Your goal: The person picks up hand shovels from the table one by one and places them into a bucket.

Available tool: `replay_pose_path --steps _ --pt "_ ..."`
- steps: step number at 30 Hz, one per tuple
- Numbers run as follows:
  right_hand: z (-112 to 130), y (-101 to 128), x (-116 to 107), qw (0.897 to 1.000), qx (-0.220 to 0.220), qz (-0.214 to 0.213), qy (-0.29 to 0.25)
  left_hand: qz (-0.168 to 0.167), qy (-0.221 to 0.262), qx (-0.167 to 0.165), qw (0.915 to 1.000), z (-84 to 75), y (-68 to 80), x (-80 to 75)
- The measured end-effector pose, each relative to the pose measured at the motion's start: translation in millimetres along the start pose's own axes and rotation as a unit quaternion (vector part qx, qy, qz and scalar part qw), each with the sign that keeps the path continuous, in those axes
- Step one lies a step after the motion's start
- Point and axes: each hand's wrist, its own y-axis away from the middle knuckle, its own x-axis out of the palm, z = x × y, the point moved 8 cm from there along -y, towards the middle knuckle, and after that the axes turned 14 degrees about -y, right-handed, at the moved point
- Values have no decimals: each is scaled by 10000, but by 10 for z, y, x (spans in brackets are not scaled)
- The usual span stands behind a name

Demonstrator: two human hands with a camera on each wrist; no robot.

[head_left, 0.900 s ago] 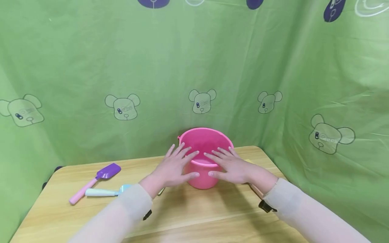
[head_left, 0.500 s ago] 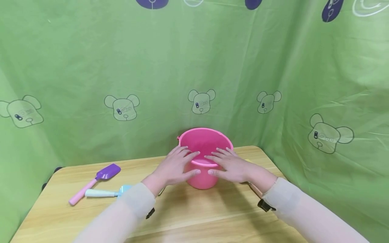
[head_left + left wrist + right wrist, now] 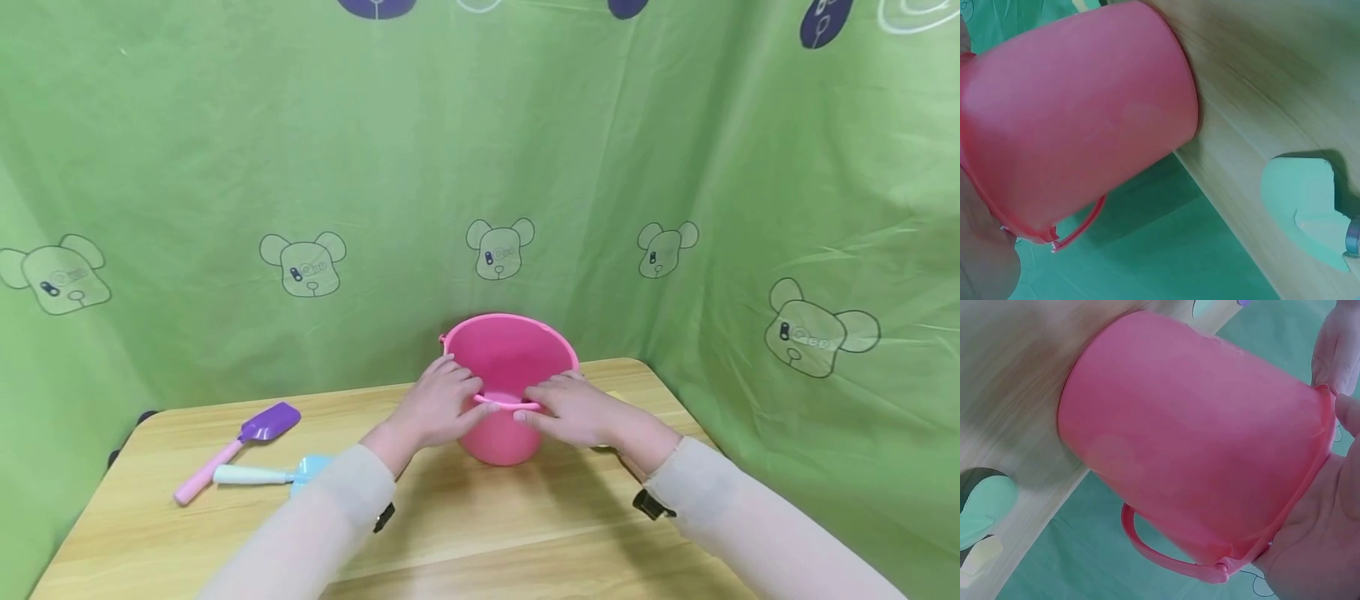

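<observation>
A pink bucket (image 3: 500, 444) stands upright on the wooden table, its wide mouth facing up. My left hand (image 3: 438, 406) grips the near left of its rim, fingers bent over into the mouth and thumb outside. On the near right of the rim, my right hand (image 3: 581, 410) holds on in the same way. In the left wrist view the left hand (image 3: 985, 244) shows at the rim beside the bucket's handle (image 3: 1085, 226), which hangs down. The right wrist view has the right hand (image 3: 1310, 531) around the rim. Fingertips inside the bucket are mostly hidden.
Left on the table (image 3: 480, 525) lie a purple shovel (image 3: 272, 422) with a pink handle and a light blue scoop (image 3: 307, 472), partly behind my sleeve. A green piece (image 3: 988, 506) and a pale yellow one (image 3: 982, 559) lie right. Green curtain (image 3: 390, 150) hangs behind.
Both hands had fingers spread over the bucket's near rim. The fingers have since bent down over the rim and gripped it. The bucket has stayed in place.
</observation>
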Motion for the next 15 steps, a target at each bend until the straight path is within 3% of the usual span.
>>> replay_pose_path --steps 15 --pt "-44 -26 14 9996 -92 -260 -10 157 148 208 9996 -5 -43 -4"
